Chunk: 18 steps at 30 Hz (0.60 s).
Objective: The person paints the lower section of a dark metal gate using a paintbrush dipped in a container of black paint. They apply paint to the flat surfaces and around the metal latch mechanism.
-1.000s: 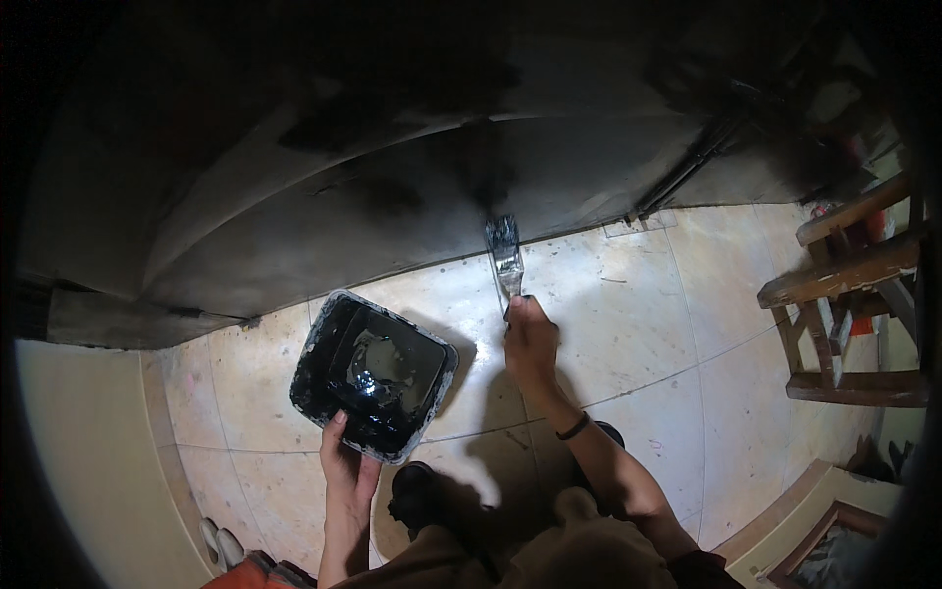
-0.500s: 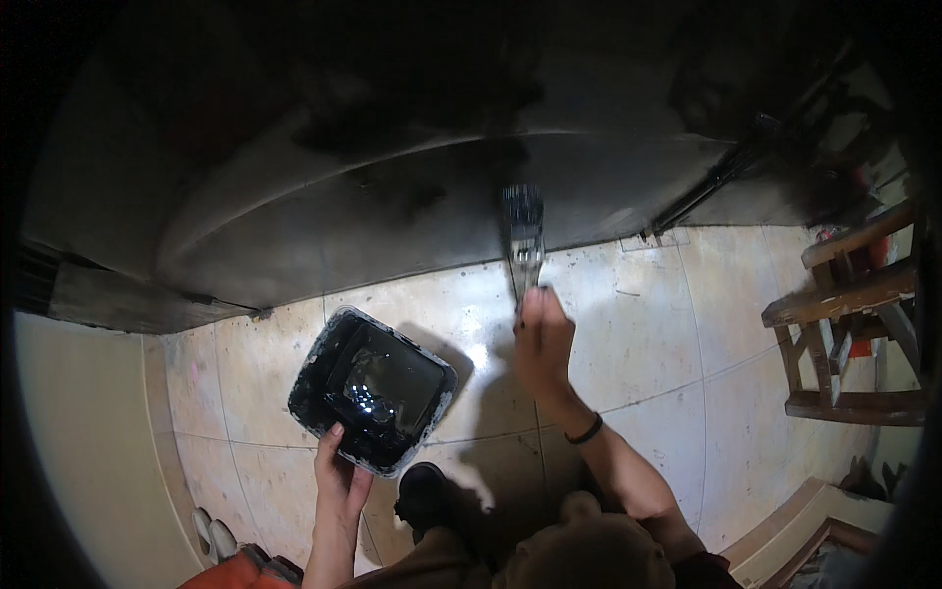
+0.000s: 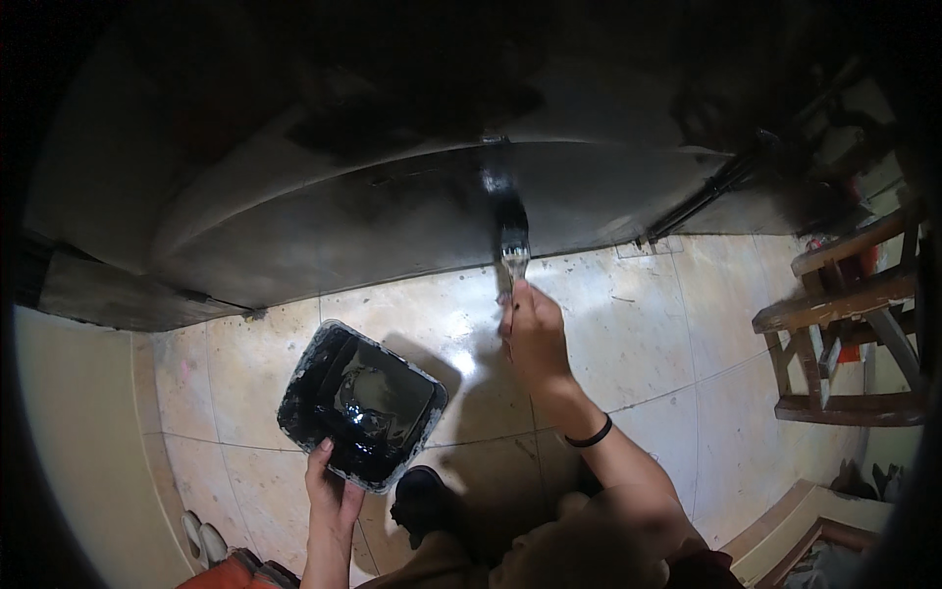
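Paintbrush (image 3: 512,250) gripped in my right hand (image 3: 535,334), fingers closed round its handle, bristles pressed to the dark grey panel (image 3: 392,216) above the tiled floor (image 3: 628,324); my left hand (image 3: 332,496) clasps the near rim of a square tray (image 3: 361,404) of black paint; wooden stool (image 3: 844,324) at right.

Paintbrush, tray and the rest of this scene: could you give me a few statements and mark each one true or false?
1. The right hand holds a paintbrush against the dark panel. True.
2. The left hand grips a hammer. False: it holds the edge of a black tray.
3. The tray holds dark, glossy liquid. True.
4. The floor is carpeted. False: pale floor tiles.
5. A wooden stool stands at the right. True.
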Tool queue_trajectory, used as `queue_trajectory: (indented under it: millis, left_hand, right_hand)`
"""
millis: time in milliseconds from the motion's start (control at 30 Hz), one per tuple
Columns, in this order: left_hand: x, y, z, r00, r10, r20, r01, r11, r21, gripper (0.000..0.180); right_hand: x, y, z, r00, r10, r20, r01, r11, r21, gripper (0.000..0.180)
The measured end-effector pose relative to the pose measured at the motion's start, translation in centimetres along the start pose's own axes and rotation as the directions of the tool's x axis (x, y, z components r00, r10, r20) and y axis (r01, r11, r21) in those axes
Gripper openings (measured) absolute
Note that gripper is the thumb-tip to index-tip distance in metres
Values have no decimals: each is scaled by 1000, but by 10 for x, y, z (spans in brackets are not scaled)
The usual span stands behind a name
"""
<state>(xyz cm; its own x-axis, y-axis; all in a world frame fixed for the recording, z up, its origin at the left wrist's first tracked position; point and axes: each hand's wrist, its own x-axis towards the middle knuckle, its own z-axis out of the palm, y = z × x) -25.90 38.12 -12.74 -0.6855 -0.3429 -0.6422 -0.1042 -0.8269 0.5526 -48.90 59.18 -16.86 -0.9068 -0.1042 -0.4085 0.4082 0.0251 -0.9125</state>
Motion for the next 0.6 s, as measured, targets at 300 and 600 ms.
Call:
queue_trajectory:
  millis: [300,600]
  left_hand:
    - [-3,-4,7,998,60,0,-60,997,41,51]
    - [-6,-4,3,995,92,-31,-90,994,64,51]
  right_hand:
    - [10,12,-1,945,-310,-106,282,933,-222,42]
    - [-10,11,-9,902,-423,-92,402,897,-183,44]
